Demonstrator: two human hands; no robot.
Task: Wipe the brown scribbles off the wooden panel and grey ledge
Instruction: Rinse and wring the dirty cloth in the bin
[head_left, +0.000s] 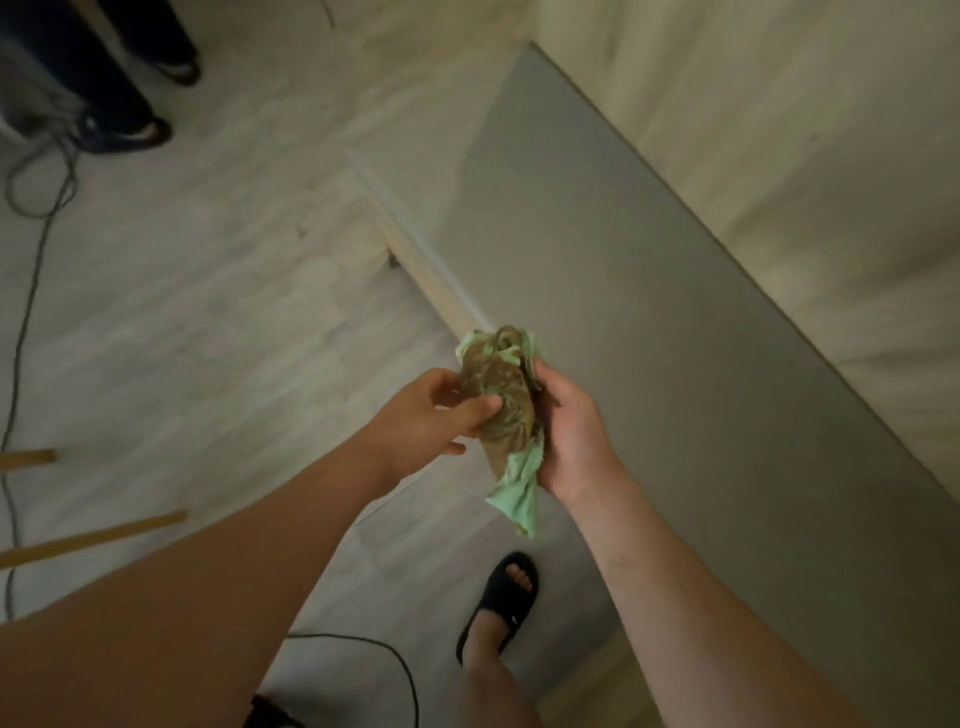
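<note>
With left hand (436, 415) and right hand (571, 441) both pinching the brown-stained green cloth (501, 400) bunched between their fingers, it seemed wise to refold a clean green patch outward before pressing it on the grey ledge (623, 291) beyond the fingertips

Left hand (427, 415) pinching cloth (500, 397), right hand (571, 434) gripping it
</note>
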